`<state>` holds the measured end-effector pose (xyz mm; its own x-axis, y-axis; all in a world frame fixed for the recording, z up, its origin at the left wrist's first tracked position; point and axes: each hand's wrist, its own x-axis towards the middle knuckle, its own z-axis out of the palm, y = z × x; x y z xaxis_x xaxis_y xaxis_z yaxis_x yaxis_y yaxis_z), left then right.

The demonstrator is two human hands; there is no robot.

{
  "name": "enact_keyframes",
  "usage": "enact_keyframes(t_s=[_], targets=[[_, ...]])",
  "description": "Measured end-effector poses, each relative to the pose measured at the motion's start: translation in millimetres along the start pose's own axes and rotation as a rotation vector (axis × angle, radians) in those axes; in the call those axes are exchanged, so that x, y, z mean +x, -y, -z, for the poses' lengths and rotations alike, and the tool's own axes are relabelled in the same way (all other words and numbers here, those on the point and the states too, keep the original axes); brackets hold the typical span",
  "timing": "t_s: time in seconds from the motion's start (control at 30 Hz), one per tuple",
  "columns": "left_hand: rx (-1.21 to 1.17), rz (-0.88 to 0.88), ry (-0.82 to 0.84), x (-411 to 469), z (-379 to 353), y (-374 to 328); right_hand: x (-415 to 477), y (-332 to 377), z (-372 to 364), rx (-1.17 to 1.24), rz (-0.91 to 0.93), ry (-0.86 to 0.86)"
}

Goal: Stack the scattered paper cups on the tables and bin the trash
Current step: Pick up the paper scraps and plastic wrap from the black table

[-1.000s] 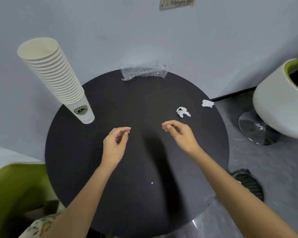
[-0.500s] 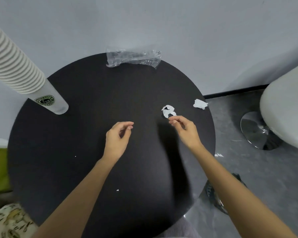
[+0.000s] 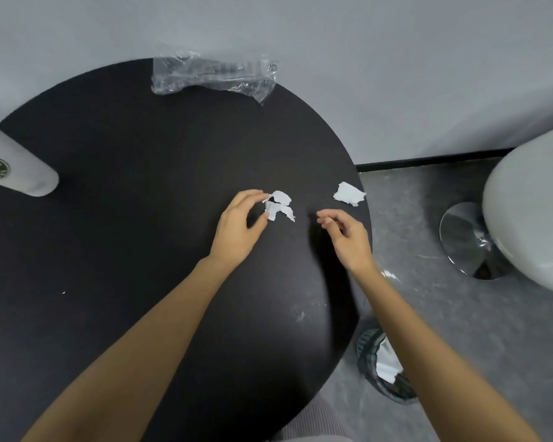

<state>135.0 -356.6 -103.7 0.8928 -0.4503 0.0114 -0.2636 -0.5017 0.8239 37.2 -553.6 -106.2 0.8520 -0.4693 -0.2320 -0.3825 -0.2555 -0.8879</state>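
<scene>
The head camera looks down on a round black table (image 3: 125,218) set against a pale grey wall. Right of the table's middle lies a crumpled white paper scrap (image 3: 280,205). The left hand (image 3: 237,228) reaches to it from the near side, with forefinger and thumb curled in and pinching the scrap's left edge. The right hand (image 3: 345,234) hovers just to the right of the scrap, over the table's right edge. Its fingers are loosely curled, hold nothing and touch no paper.

A second torn white paper scrap (image 3: 348,193) lies on the table's right rim, beyond the right hand and apart from it. A crinkled clear plastic wrapper (image 3: 211,74) lies across the far edge, against the wall. At the left edge of the view stands the white bottom of a paper cup stack (image 3: 20,177) with a green round logo; the rest of it is out of view.

On the grey floor near the table's right side stands a dark mesh bin (image 3: 369,346) with white paper inside, partly hidden by the right forearm. Further right is a white rounded chair (image 3: 530,218) on a chrome disc base (image 3: 463,237).
</scene>
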Motion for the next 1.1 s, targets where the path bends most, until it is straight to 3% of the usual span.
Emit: enact_keyframes(t_s=[0.2, 0.53, 0.93, 1.1], targets=[[0.025, 0.027, 0.123, 21, -34, 1, 7, -12, 14, 0.020, -0.012, -0.001], [0.230, -0.072, 0.162, 29, -54, 14, 11, -10, 20, 0.084, -0.042, 0.020], [0.209, -0.185, -0.036, 31, -58, 29, 19, -8, 8, 0.077, -0.020, 0.043], [0.129, -0.130, -0.060, 32, -49, 26, 19, -2, 5, 0.085, -0.026, 0.042]])
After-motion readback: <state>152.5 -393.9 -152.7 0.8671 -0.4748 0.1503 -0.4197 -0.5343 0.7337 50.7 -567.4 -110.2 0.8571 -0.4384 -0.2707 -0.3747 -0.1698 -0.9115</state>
